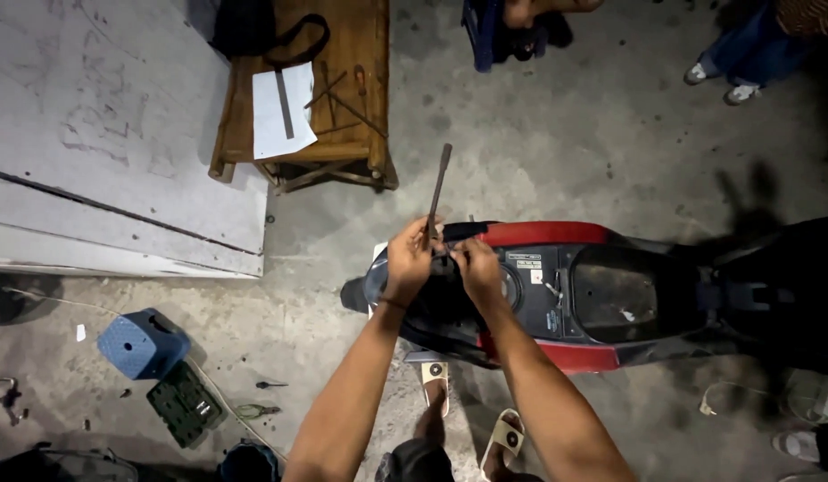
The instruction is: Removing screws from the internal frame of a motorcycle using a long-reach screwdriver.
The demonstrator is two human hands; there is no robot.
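Seen from above, the person's two sandalled feet stood on the grey concrete floor, directly below the forearms that reached forward and met over a scooter.

The left hand was closed around the lower end of a long, thin, dark metal rod-like tool, which stood nearly upright and rose away beyond the knuckles. The right hand was just beside the left, fingers curled and pinching at the same low end of the tool; exactly what the fingertips gripped could not be made out.

The tool looked stiff, narrow and fairly light, probably smooth steel that could slip, so a firm hold low on the shaft, as shown, seemed the steadiest place to grip it.

Under and to the right of both hands lay the red and black motor scooter, its seat lifted off and the dark storage well open.

Left of the left hand, on the floor, sat a small blue plastic stool and an open green tool case.

Beyond the hands stood a low wooden bench carrying a white sheet of paper and a few thin metal rods.
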